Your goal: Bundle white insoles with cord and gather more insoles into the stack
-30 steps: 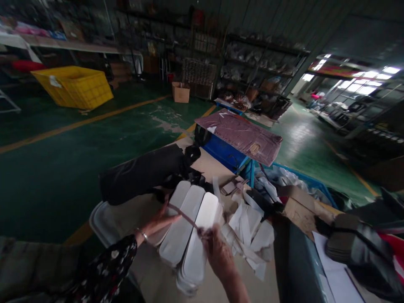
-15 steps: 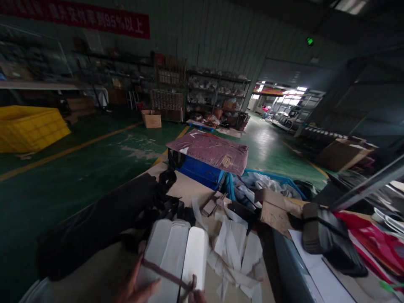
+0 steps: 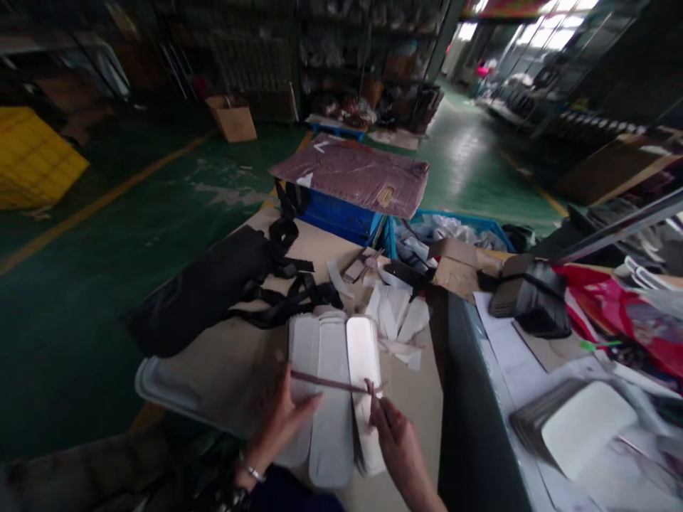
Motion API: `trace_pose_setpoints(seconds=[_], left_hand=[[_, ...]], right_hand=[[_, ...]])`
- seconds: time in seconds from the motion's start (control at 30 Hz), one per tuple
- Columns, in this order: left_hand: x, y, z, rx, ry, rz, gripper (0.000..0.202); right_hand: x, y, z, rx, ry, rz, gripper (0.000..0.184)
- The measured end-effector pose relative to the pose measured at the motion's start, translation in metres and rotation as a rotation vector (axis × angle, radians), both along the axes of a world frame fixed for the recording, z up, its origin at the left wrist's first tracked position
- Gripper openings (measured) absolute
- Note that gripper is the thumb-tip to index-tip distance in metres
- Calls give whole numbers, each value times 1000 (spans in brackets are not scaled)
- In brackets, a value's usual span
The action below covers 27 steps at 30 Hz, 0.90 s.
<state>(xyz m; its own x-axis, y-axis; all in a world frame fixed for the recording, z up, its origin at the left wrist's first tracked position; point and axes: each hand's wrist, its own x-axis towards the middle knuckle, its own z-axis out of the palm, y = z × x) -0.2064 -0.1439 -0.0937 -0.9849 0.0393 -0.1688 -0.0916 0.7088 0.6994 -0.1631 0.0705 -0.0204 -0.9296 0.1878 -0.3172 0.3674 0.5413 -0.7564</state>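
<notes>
White, round-ended flat pieces lie in side-by-side stacks on the table in front of me. A thin brown band runs across their tops. My left hand rests against the left side of the stacks, its thumb stretched over the white pieces and apart from the fingers; its fingertips are partly hidden near the band's left end. At the right-hand stack, my right hand pinches the band's other end between thumb and fingers. A dark strip shows in the gap between the stacks.
White scraps lie behind the stacks. A black roll with straps is at the left. Beyond stands a blue crate under a brown wrapped board. At right, dark stacked pads and white-topped pieces sit on another surface.
My view has tilted down, bringing more of the stacks and both hands into sight. The right hand still pinches the band, and the left stays at the stacks' left side.
</notes>
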Motion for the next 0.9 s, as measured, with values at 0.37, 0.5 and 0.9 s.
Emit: trace_pose_setpoints(seconds=[0.37, 0.5, 0.9], left_hand=[[-7, 90, 57, -6, 269, -518, 26], [-20, 98, 48, -10, 278, -540, 13], [-28, 82, 24, 224, 396, -496, 34]], right_hand=[[7, 6, 37, 226, 16, 56, 45], [3, -3, 53, -100, 3, 43, 43], [-31, 2, -21, -116, 176, -108, 16]])
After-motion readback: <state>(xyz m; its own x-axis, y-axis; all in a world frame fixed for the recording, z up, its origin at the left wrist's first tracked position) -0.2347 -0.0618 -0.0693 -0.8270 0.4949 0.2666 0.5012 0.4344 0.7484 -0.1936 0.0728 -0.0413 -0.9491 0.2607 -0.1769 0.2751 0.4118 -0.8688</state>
